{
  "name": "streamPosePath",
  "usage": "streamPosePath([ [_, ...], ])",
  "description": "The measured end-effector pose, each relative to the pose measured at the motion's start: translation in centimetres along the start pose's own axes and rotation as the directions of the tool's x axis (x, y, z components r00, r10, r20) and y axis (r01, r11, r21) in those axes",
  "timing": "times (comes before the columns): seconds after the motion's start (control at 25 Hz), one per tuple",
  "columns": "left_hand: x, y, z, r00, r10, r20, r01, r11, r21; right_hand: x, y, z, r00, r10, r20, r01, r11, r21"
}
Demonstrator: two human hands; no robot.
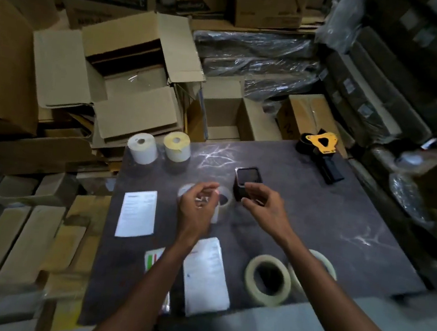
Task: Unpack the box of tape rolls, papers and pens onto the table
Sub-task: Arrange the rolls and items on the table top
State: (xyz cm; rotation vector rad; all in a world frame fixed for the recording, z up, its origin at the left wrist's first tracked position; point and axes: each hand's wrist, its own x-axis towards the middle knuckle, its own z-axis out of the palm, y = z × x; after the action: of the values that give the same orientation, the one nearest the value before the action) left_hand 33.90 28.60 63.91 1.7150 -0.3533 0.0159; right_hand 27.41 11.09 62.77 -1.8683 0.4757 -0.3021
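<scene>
On the dark stone table [328,218], my right hand [263,204] pinches the near side of a black square pen holder [247,178] between thumb and fingers. My left hand [197,208] hovers with loosely curled fingers over two clear tape rolls [225,203]. I see nothing plainly held in it. Two label rolls, one white [143,148] and one yellowish [177,146], stand at the far left edge. Paper sheets [137,214] [207,278] and a striped card [152,258] lie near me. Two masking tape rolls [267,278] [322,260] sit under my right forearm.
A yellow and black tape dispenser [320,147] lies at the table's far right corner. An open cardboard box [129,73] with raised flaps stands behind the table on the left. Cartons and plastic-wrapped bundles [257,58] crowd every side.
</scene>
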Motion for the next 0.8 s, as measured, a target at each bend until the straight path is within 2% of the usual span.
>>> streamPosePath([
  [0.16, -8.2, 0.4, 6.7, 0.994, -0.042, 0.104, 0.037, 0.998, 0.052, -6.0, 5.5, -7.0, 0.998, 0.064, 0.009, -0.063, 0.997, -0.051],
  [0.24, -11.4, -1.1, 9.1, 0.967, -0.135, 0.215, 0.116, 0.988, 0.098, -8.5, 8.1, -10.3, 0.993, 0.115, 0.014, -0.113, 0.986, -0.121],
  [0.36, -15.4, -3.3, 11.0, 0.922, -0.238, 0.306, 0.164, 0.954, 0.249, -11.6, 11.5, -14.5, 0.989, 0.148, -0.02, -0.146, 0.933, -0.33],
  [0.48, -17.8, -4.2, 11.4, 0.9, -0.282, 0.331, 0.112, 0.885, 0.452, -13.5, 14.7, -15.9, 0.994, 0.101, 0.039, -0.07, 0.871, -0.487],
  [0.6, -19.0, -4.7, 11.8, 0.919, -0.264, 0.294, 0.05, 0.817, 0.575, -14.4, 17.3, -15.7, 0.994, 0.084, 0.071, -0.043, 0.893, -0.448],
  [0.8, -18.7, -6.2, 11.9, 0.861, -0.413, 0.298, 0.211, 0.822, 0.53, -14.7, 18.7, -15.1, 0.98, 0.162, 0.116, -0.117, 0.939, -0.323],
])
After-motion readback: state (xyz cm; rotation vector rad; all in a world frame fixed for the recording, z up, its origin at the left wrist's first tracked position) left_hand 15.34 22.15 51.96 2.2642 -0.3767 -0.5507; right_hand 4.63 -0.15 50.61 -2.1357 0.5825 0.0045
